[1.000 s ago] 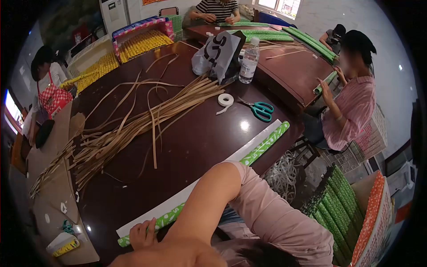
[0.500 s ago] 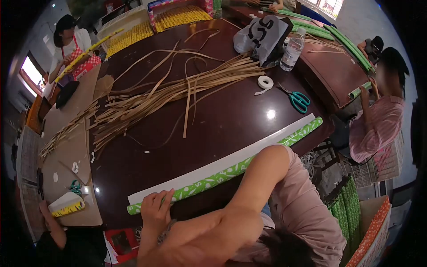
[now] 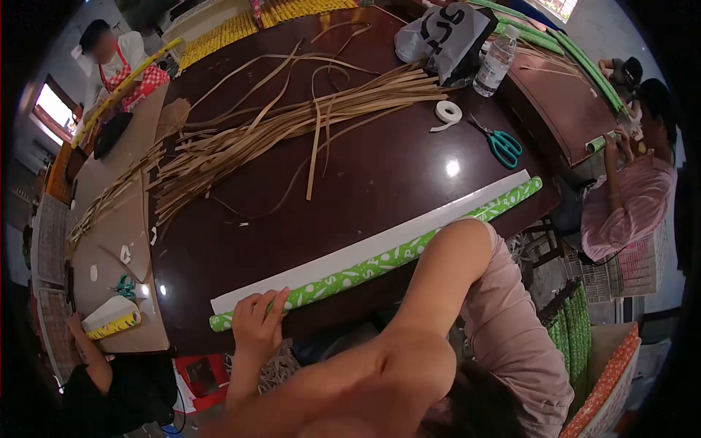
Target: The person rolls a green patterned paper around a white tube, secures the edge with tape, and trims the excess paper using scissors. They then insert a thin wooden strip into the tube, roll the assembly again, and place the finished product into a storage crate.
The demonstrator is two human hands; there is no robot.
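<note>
A long, thin roll of green-and-white patterned paper (image 3: 350,279) lies along the near edge of the dark table, a white strip of its sheet unrolled on the far side. My left hand (image 3: 255,321) is closed over the roll's left end, fingers on top and thumb pointing right along it. On the right, my elbow is raised in front of the roll and covers part of it. The forearm bends back towards the camera. My right hand (image 3: 365,401) seems to be close to the lens at the bottom, its fingers too blurred to make out.
Brown flat strips (image 3: 292,131) spread across the table (image 3: 350,197). At the right stand a white tape roll (image 3: 448,112), teal scissors (image 3: 504,146), a bottle (image 3: 495,67) and a grey plastic bag (image 3: 445,40). Several co-workers sit around; one holds a yellow tube (image 3: 120,91).
My view has shifted slightly, so the table's things sit a little higher and further right. My left hand stays on the roll's left end. The co-worker at far left tilts the yellow tube differently.
</note>
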